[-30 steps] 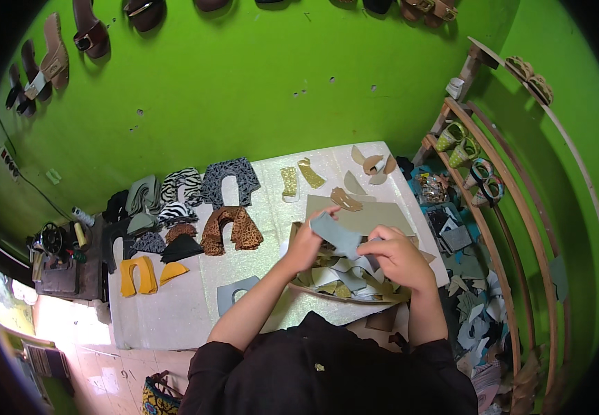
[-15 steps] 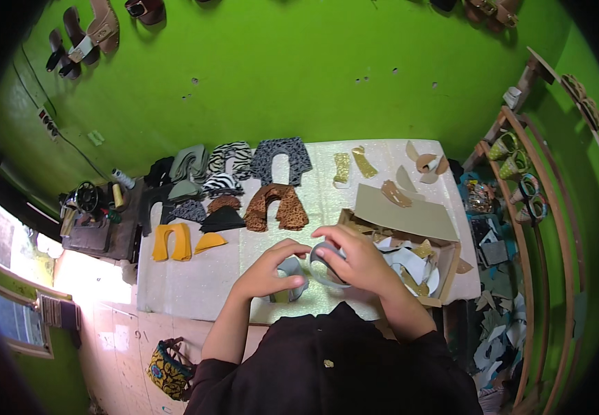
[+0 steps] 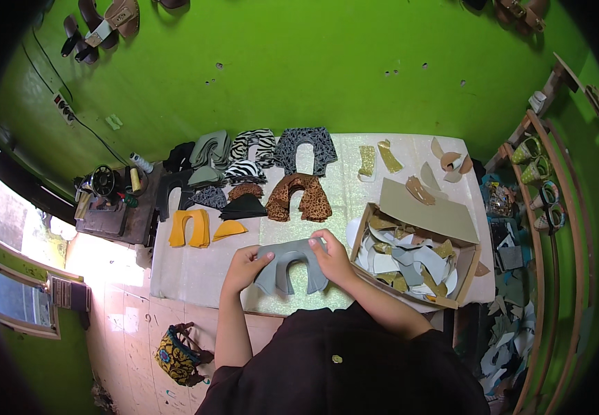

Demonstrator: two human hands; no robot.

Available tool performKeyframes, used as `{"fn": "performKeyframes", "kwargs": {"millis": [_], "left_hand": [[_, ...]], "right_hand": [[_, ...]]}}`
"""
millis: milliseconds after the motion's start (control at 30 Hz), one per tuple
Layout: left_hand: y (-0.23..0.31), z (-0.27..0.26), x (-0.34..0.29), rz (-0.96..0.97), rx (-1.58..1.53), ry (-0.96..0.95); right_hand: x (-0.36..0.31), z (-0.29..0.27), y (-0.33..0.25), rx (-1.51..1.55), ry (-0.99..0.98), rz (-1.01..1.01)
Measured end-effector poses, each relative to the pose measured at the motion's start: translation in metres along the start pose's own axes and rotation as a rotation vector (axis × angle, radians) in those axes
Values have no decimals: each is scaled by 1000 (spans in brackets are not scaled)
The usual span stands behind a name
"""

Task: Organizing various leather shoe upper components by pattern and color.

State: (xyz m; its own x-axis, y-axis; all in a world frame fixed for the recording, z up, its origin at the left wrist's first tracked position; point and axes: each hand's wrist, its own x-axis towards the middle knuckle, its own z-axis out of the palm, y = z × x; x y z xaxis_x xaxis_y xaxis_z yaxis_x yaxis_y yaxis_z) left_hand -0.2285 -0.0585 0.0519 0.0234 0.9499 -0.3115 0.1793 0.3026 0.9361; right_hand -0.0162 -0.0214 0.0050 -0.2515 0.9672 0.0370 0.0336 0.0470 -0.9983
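The grey arch [image 3: 272,257] is over the near part of the bench [image 3: 202,277], legs pointing near. The left grip [image 3: 245,266] pinches its left side; the right grip [image 3: 332,257] pinches its far right corner. It looks layered, so uneven pinching could let layers slip askew. Just right, the box [image 3: 464,277] is heaped with scraps [image 3: 417,259]; a knock from the right forearm might spill some. Farther off, the leopard stack [image 3: 282,200] could slide if brushed.
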Motion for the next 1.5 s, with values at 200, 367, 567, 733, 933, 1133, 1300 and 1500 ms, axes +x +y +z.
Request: {"fn": "performKeyframes", "kwargs": {"millis": [200, 367, 567, 733, 933, 1133, 1300, 1500], "left_hand": [[-79, 26, 14, 161, 423, 315], [-96, 39, 13, 2, 307, 375], [-103, 42, 20, -9, 387, 384], [-104, 38, 21, 72, 642, 434], [-101, 41, 16, 242, 827, 538], [-114, 55, 12, 516, 824, 232], [-122, 69, 17, 293, 1035, 139], [-107, 71, 19, 173, 1024, 103]], "right_hand": [[-17, 9, 68, -351, 60, 115], [-17, 8, 88, -585, 71, 109], [-9, 12, 93, -732, 95, 43], [-8, 15, 88, -844, -20, 138], [-18, 21, 89, -937, 261, -158], [-28, 19, 82, -1041, -141, -454], [-27, 20, 96, -1077, -186, -276], [-29, 18, 94, -1049, -196, -184]]}}
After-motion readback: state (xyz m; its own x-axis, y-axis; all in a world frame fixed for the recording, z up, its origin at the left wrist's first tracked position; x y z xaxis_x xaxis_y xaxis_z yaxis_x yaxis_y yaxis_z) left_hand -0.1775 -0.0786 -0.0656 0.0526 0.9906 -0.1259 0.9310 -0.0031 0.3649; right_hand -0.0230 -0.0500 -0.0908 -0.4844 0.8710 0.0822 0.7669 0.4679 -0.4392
